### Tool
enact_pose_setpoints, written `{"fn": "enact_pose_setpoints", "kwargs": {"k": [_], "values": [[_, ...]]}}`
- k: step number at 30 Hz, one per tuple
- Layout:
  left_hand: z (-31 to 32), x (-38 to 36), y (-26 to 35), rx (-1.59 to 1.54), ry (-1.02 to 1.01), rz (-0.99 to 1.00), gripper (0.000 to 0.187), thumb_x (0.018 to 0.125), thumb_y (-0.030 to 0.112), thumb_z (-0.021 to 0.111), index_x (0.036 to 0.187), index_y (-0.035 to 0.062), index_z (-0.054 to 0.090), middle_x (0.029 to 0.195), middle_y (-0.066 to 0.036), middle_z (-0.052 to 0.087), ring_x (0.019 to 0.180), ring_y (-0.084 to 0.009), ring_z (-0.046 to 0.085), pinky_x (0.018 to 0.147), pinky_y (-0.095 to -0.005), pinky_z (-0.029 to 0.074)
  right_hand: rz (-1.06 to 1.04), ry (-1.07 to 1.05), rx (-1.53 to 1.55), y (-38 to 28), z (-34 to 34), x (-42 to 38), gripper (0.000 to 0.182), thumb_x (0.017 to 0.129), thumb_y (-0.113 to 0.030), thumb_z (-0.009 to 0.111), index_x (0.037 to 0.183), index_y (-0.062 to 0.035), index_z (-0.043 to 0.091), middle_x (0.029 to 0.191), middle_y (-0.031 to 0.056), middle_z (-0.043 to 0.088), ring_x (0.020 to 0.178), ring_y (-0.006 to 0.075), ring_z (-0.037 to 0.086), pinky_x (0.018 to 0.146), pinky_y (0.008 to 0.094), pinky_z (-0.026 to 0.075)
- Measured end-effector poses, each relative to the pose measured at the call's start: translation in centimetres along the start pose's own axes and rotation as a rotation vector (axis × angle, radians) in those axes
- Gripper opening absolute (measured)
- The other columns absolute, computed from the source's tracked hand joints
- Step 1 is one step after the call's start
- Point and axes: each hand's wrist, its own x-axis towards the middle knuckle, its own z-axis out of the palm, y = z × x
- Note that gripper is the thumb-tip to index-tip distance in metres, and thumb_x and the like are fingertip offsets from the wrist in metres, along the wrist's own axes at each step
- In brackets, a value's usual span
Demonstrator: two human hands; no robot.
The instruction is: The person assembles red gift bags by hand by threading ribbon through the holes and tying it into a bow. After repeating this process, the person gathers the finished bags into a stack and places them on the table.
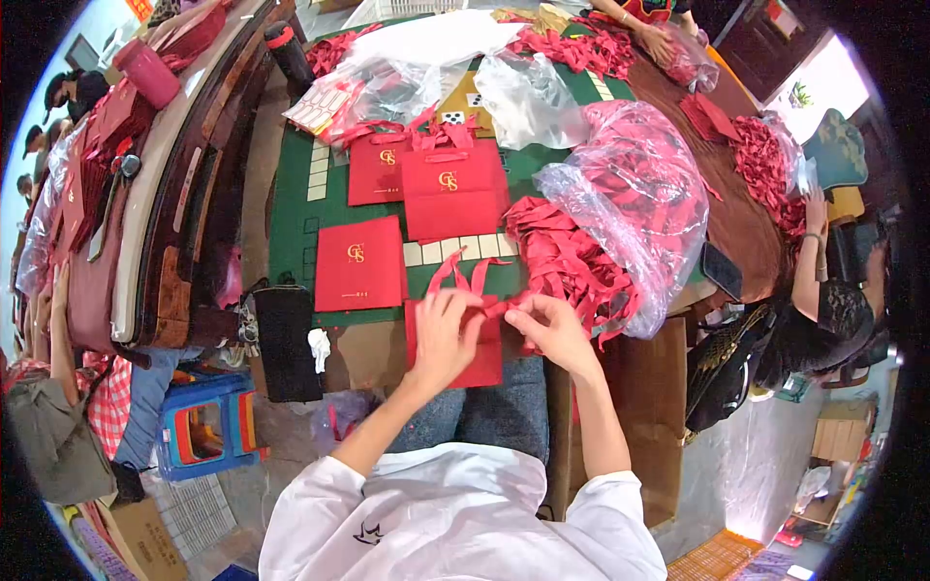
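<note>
At the near table edge, a red paper bag [487, 366] sits in front of me, with red ribbon [472, 275] sticking up from its top. My left hand [446, 334] is at the bag's upper left, fingers curled on the ribbon. On the right, my right hand [554, 329] pinches a piece of ribbon between thumb and finger. A flat red bag [360, 266] with a gold logo lies beyond my left hand. Farther back are red bags [451, 194] with ribbon at their tops. To the right, loose red ribbons [567, 257] spill from a clear plastic bag [668, 242].
A green mat [291, 228] covers the table. White sheets and clear plastic [528, 102] lie at the back, beside a dark bottle [289, 53]. A phone [720, 270] rests at the right edge. Other people's hands [656, 44] work at the back and sides. Blue stools [205, 426] stand left.
</note>
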Motion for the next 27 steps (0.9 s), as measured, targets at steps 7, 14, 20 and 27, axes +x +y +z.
{"fn": "enact_pose_setpoints", "kwargs": {"k": [7,14,20,27], "values": [[2.2,-5.0,3.1,-0.921,0.031,-0.416,0.033,0.093,-0.001,0.057,0.123,0.0006,0.043,0.108,-0.014,0.058,0.096,-0.0178,0.062,0.084,-0.031,0.051,0.094,-0.134,0.279,-0.2,2.1,0.7,0.019,0.099,-0.022,0.061,0.102,-0.0033,0.062,0.08,0.0004,0.062,0.066,0.0065,0.06,0.053,0.0217,0.051],[2.9,-6.6,3.8,-1.081,-0.088,-0.502,0.029,0.099,0.002,0.052,0.127,0.0,0.043,0.111,-0.009,0.06,0.098,-0.015,0.062,0.086,-0.0295,0.051,0.072,-0.057,0.329,0.7,2.8,1.0,0.015,0.098,-0.018,0.062,0.103,-0.0038,0.062,0.082,0.0016,0.062,0.065,0.0076,0.06,0.052,0.0217,0.051],[2.5,-7.5,1.9,-1.281,-0.361,-0.765,0.02,0.103,0.008,0.049,0.122,0.0039,0.052,0.106,-0.006,0.063,0.095,-0.0159,0.064,0.079,-0.0291,0.053,-0.068,0.134,0.033,1.1,2.9,0.4,0.021,0.094,-0.016,0.066,0.107,-0.0003,0.06,0.085,0.0048,0.063,0.073,0.0128,0.064,0.059,0.026,0.052],[2.0,-7.5,0.8,-1.924,-0.312,-1.212,0.017,0.103,0.013,0.049,0.118,0.0075,0.057,0.108,-0.004,0.065,0.096,-0.0163,0.064,0.083,-0.0323,0.054,-0.615,-0.016,-0.508,-1.7,1.7,-5.5,0.029,0.074,-0.011,0.08,0.101,-0.0113,0.069,0.107,0.0067,0.061,0.102,0.0279,0.06,0.086,0.0387,0.052]]}}
